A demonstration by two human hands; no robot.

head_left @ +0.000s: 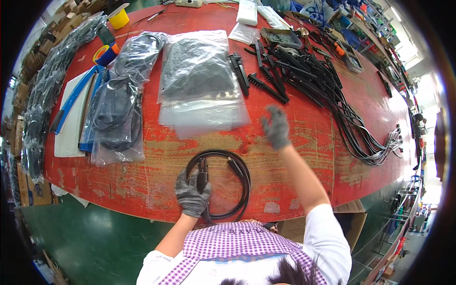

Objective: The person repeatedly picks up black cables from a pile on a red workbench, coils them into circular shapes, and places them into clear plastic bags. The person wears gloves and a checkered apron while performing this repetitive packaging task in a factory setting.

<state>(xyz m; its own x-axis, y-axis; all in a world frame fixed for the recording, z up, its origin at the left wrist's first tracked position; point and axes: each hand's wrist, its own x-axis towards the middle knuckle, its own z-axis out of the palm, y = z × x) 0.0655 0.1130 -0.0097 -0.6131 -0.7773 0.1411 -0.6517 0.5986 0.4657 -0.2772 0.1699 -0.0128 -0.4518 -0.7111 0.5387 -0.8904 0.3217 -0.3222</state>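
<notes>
A black cable [248, 183] lies coiled on the table's near part, just in front of my body. My gloved left hand [192, 194] grips the coil's left side, around a black clamp-like end piece [203, 171]. A dark connector with a brass-coloured tip [232, 160] rests inside the loop at its upper right. My right hand [276, 127], in a grey glove, is stretched forward over the table with its fingers apart and nothing in them. Beyond it lies a heap of black toothed plastic pieces [273, 90], the nearest things to that hand.
Clear plastic bags [204, 114] lie at the centre back. Bagged coiled cables [116, 114] and a blue-edged folder [76, 102] are at left, beside tape rolls [105, 53]. Grey-tipped cables [365, 142] trail right. A tray of small parts [281, 38] stands behind the heap.
</notes>
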